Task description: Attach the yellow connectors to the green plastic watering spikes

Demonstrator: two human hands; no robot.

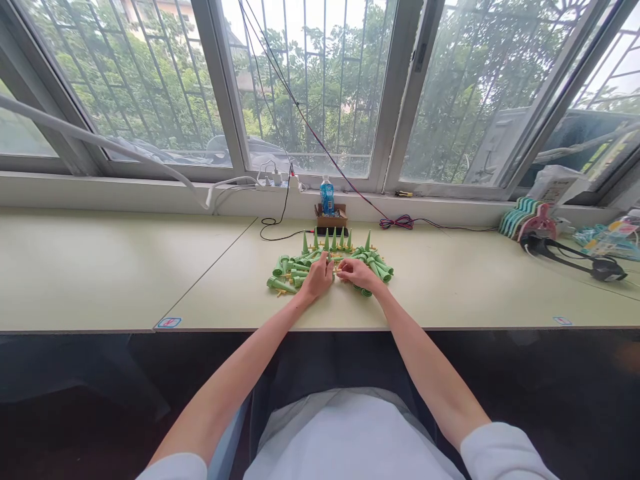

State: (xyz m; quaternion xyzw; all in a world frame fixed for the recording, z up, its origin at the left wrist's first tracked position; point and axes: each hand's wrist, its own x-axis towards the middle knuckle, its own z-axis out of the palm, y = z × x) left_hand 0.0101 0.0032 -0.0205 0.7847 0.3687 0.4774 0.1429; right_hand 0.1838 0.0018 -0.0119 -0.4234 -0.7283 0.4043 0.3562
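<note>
My left hand (319,277) is closed around a green plastic cone, mostly hidden by the fingers. Close by on its right, my right hand (357,273) pinches a small yellow peg-like piece (339,270); whether it touches the cone I cannot tell. Loose green cones (283,284) lie in a heap beside and beyond my left hand. More green cones (382,270) are piled at my right hand. Behind both hands, several cones (341,240) stand upright in a row with their tips up. Small yellow pieces (281,293) are scattered among the cones.
A blue-labelled bottle (327,195) stands in a small cardboard box (340,217) behind the cones, with a black phone (332,232) in front. Cables (397,222) run along the back. Black headphones (575,257) and coloured hangers (530,219) lie at the right. The table's front edge (450,329) is near me.
</note>
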